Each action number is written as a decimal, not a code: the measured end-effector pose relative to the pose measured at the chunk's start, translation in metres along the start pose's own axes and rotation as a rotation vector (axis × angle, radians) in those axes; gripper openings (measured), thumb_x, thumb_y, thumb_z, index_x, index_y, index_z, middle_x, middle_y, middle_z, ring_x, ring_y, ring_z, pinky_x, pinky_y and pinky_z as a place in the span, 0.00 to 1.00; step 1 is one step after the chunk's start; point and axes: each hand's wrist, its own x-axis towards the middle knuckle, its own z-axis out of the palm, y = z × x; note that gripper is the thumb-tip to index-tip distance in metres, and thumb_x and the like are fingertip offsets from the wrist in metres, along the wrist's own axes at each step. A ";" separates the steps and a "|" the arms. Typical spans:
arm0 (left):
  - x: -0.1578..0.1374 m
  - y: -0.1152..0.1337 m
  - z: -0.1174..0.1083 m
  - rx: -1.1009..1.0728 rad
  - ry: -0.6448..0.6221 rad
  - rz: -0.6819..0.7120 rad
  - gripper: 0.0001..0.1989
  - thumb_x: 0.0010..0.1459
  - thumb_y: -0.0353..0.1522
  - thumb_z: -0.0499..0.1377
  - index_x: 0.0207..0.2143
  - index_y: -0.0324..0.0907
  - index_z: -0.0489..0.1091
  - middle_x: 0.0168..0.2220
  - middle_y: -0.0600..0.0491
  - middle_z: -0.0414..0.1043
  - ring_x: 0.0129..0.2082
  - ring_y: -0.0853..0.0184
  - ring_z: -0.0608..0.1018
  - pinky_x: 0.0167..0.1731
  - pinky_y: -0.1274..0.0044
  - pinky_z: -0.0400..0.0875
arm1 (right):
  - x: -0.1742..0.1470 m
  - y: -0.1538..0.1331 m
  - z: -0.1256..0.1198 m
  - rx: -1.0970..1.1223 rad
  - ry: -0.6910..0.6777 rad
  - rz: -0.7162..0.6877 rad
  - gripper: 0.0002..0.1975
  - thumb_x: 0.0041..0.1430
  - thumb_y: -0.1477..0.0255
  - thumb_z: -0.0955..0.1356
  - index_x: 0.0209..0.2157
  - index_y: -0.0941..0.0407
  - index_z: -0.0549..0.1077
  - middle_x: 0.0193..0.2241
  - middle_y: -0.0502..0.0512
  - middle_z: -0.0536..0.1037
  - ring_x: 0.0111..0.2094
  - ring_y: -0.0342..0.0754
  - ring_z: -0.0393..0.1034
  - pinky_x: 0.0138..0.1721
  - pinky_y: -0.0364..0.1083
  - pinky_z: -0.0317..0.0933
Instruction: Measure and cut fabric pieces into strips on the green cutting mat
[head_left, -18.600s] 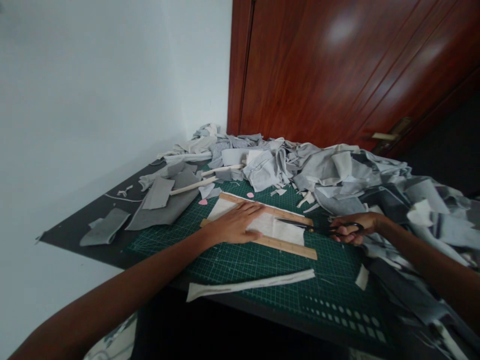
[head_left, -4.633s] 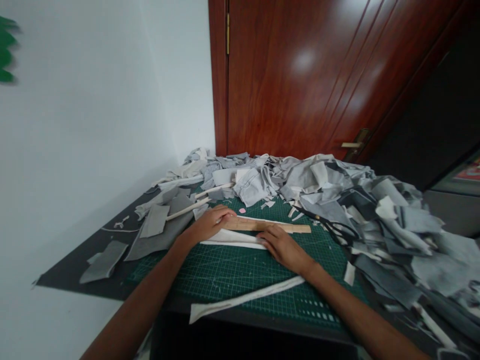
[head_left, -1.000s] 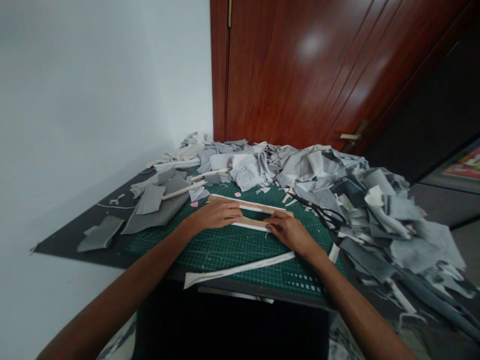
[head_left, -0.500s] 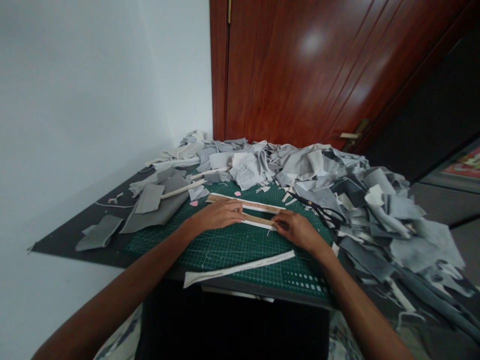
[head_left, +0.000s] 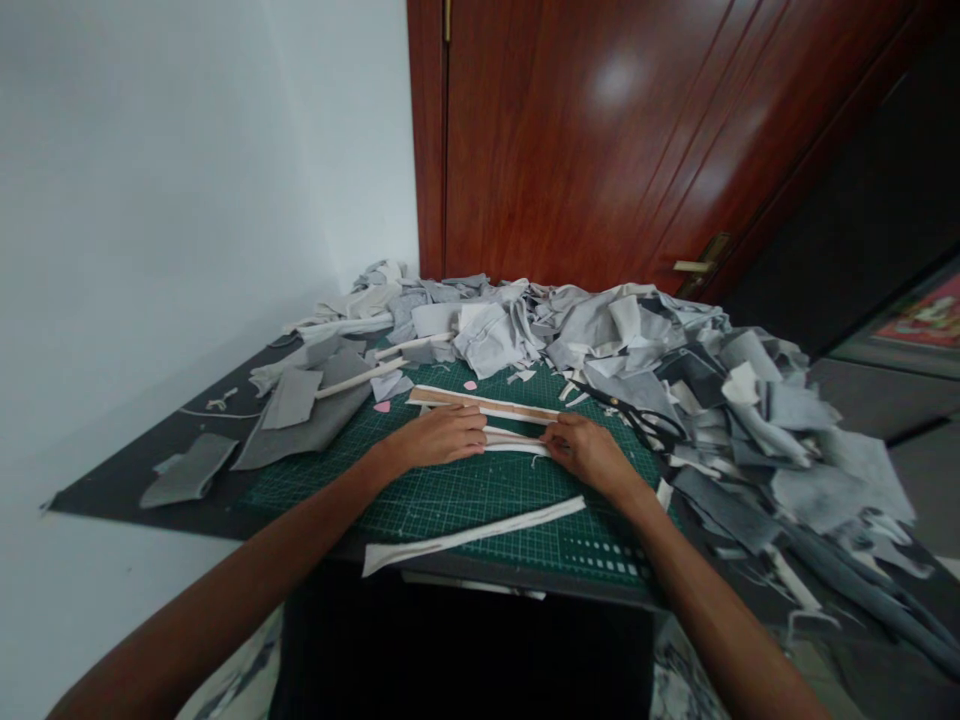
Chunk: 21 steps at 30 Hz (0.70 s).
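Note:
A narrow white fabric strip (head_left: 514, 440) with a thin tan line along its middle lies on the green cutting mat (head_left: 465, 490). My left hand (head_left: 446, 436) presses closed fingers on its left part, which is hidden under the hand. At the strip's right end, my right hand (head_left: 589, 450) pinches it between thumb and fingers. Just beyond both hands lies a second strip, white-edged with a brown middle (head_left: 499, 408). A third, plain off-white strip (head_left: 480, 533) rests slantwise nearer to me.
Grey and white fabric scraps (head_left: 495, 335) are heaped along the back and right of the dark table (head_left: 112, 480). Black-handled scissors (head_left: 637, 415) lie right of the mat. Grey cloth pieces (head_left: 300, 440) lie at the left, before a wooden door (head_left: 570, 150) and a white wall.
The strip between my hands shows much less tan and more white, its edges now covering the middle. Both hands stay nearly in place; the view has shifted slightly.

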 end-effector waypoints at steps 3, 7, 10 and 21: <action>0.000 0.001 -0.002 0.016 -0.002 0.020 0.06 0.72 0.33 0.60 0.42 0.42 0.76 0.40 0.52 0.75 0.43 0.63 0.74 0.46 0.73 0.65 | 0.000 0.002 0.002 -0.006 0.000 0.003 0.07 0.66 0.78 0.69 0.41 0.55 0.80 0.38 0.55 0.79 0.40 0.49 0.76 0.41 0.44 0.65; 0.002 0.003 -0.003 0.064 0.011 0.035 0.06 0.72 0.33 0.59 0.41 0.42 0.76 0.40 0.52 0.75 0.42 0.64 0.74 0.45 0.73 0.64 | 0.002 -0.005 0.010 0.038 0.020 -0.086 0.06 0.66 0.76 0.71 0.41 0.54 0.81 0.40 0.56 0.80 0.43 0.50 0.76 0.45 0.45 0.65; 0.002 0.005 -0.004 0.076 0.016 0.049 0.05 0.71 0.32 0.61 0.40 0.43 0.76 0.40 0.53 0.75 0.43 0.64 0.74 0.45 0.73 0.63 | 0.003 -0.012 0.011 0.103 0.043 -0.127 0.03 0.63 0.76 0.72 0.38 0.55 0.80 0.37 0.55 0.79 0.41 0.49 0.75 0.42 0.44 0.64; 0.004 0.008 -0.003 0.036 -0.014 0.048 0.08 0.70 0.33 0.61 0.49 0.43 0.77 0.42 0.51 0.76 0.45 0.62 0.75 0.46 0.72 0.64 | 0.002 -0.002 0.006 0.283 0.052 -0.045 0.04 0.64 0.71 0.71 0.36 0.54 0.80 0.33 0.53 0.82 0.34 0.47 0.74 0.38 0.44 0.63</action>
